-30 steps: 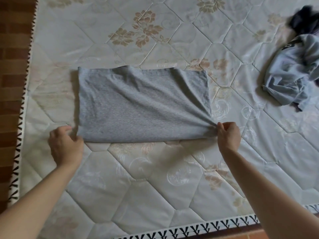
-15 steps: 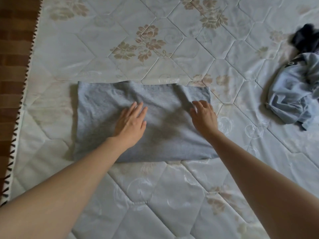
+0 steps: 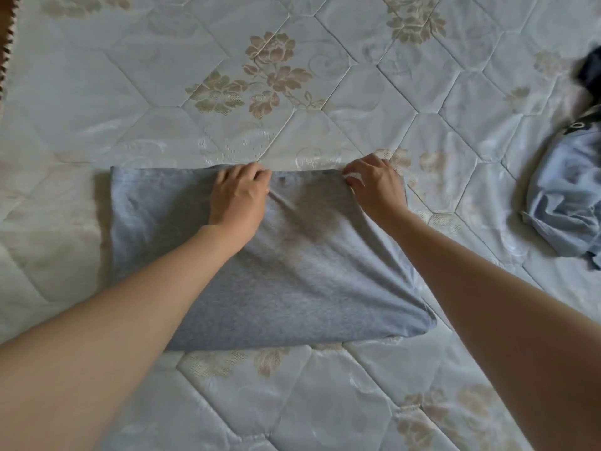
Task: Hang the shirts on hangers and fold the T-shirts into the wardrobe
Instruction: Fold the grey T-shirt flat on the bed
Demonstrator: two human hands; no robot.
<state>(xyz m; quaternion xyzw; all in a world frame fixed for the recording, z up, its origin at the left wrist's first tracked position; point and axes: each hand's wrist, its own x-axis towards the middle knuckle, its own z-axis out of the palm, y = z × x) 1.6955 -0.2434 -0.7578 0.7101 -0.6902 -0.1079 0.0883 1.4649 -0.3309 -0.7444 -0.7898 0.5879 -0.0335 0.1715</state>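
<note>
Mattress (image 3: 136, 92), quilted in pale hexagons with tan flower prints, fills nearly the whole frame; a strip of brown floor (image 3: 4, 24) is seen at the upper left corner.

A grey T-shirt (image 3: 292, 281) is laid on the mattress at the centre of the frame, folded into a wide band with its long sides running left to right. Its near edge sits low in the frame, and its far edge lies just above the middle. The cloth is creased between the two hands.

The left hand (image 3: 239, 196) is placed at the middle of the far edge, palm down, with its fingers curled over that edge and the cloth gripped. The right hand (image 3: 374, 185) is placed at the far right corner of the T-shirt, with its fingers curled and the edge pinched there. Both forearms are stretched over the T-shirt from the lower corners of the frame.

At the right edge of the frame, well apart from the T-shirt, a crumpled light blue shirt (image 3: 566, 196) is heaped on the mattress. Above it, at the upper right, a dark garment (image 3: 590, 76) is partly seen, blurred and cut off by the frame edge; whether the two touch cannot be told.
</note>
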